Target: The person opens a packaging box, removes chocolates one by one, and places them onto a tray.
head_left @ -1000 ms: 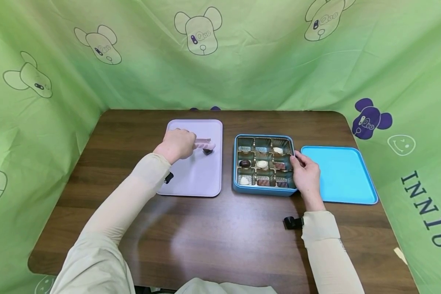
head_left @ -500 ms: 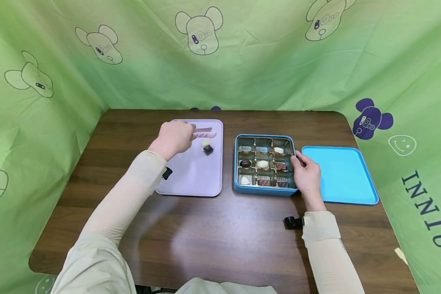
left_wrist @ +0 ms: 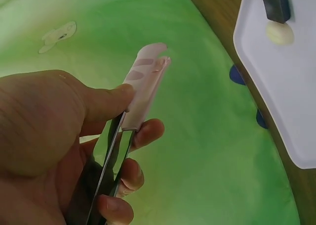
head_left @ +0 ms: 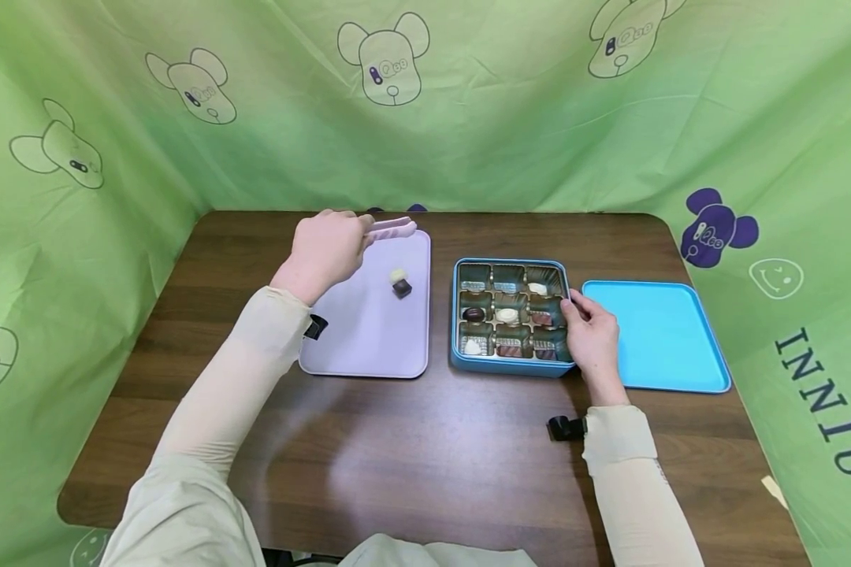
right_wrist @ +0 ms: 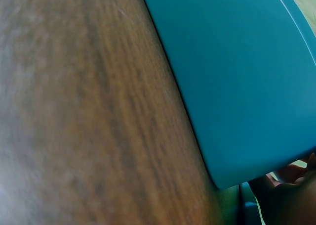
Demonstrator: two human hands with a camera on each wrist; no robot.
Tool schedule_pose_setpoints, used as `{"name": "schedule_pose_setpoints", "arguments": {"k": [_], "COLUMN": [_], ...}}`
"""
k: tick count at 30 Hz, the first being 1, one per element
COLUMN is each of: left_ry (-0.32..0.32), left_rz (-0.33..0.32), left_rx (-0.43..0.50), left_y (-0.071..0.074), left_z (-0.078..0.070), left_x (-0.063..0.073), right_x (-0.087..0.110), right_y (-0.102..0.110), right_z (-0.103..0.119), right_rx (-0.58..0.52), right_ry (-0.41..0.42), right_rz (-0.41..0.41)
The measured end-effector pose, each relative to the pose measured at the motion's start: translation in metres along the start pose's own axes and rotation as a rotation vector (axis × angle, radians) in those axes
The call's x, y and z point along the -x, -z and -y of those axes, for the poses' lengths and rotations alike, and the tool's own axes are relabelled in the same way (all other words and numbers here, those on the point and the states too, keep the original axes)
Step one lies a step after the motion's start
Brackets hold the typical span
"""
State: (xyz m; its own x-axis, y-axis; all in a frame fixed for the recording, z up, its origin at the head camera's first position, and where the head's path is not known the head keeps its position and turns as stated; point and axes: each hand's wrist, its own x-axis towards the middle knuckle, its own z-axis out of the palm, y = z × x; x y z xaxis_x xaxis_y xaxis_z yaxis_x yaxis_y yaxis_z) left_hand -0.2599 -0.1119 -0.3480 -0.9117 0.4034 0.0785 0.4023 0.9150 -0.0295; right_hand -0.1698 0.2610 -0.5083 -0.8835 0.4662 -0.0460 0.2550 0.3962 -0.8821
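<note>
My left hand (head_left: 325, 248) holds small tongs (head_left: 395, 228) above the far edge of the lilac tray (head_left: 369, 342). In the left wrist view, thumb and fingers squeeze the metal arms below the pink cat-paw-like tips (left_wrist: 145, 84); nothing shows between these tips. On the tray, a dark square chocolate (head_left: 401, 290) and a pale round one (head_left: 398, 276) lie together. My right hand (head_left: 593, 335) grips the right side of the blue box (head_left: 507, 366), thumb over its rim and fingers outside. Several chocolates, white (head_left: 507, 316), dark (head_left: 473, 314) and brown, sit in its gold compartments.
A bright blue lid (head_left: 670, 339) lies right of the box, beyond my right hand. All of it rests on a brown wooden table (head_left: 425, 457), and a green printed curtain (head_left: 482, 142) hangs behind and at both sides.
My left hand has lifted the tongs away from the two chocolates, back towards the far edge of the tray. The pale chocolate has come into sight. My right hand has stayed on the box.
</note>
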Motion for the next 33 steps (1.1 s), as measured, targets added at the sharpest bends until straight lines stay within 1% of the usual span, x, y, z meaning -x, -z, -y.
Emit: {"name": "schedule_pose_setpoints", "arguments": {"k": [3, 8, 15, 18, 22, 26, 29, 33], "left_ry": [-0.016, -0.048, -0.106, -0.125, -0.129, -0.134, -0.153, -0.188], "left_rz": [-0.006, -0.009, -0.076, -0.088, -0.057, -0.024, -0.009, 0.029], "left_rx": [-0.006, -0.005, -0.024, -0.030, -0.026, 0.003, 0.013, 0.005], "left_y": [-0.001, -0.001, -0.003, -0.006, -0.013, -0.021, -0.025, -0.028], "left_z": [-0.007, -0.023, -0.042, -0.049, -0.060, -0.070, -0.077, -0.086], "left_x": [-0.002, -0.006, -0.013, -0.017, -0.021, -0.025, -0.027, -0.030], "right_x": [0.001, 0.002, 0.001, 0.000, 0.001, 0.001, 0.002, 0.002], "right_y": [0.001, 0.001, 0.001, 0.002, 0.002, 0.002, 0.002, 0.002], "right_z": [0.000, 0.000, 0.000, 0.000, 0.000, 0.002, 0.003, 0.004], "right_rx": [0.000, 0.003, 0.006, 0.005, 0.010, 0.016, 0.011, 0.000], "right_ry": [-0.005, -0.018, -0.018, -0.012, -0.012, -0.009, -0.016, -0.020], "right_rz": [0.001, 0.013, 0.008, 0.004, 0.005, 0.009, 0.021, 0.021]}}
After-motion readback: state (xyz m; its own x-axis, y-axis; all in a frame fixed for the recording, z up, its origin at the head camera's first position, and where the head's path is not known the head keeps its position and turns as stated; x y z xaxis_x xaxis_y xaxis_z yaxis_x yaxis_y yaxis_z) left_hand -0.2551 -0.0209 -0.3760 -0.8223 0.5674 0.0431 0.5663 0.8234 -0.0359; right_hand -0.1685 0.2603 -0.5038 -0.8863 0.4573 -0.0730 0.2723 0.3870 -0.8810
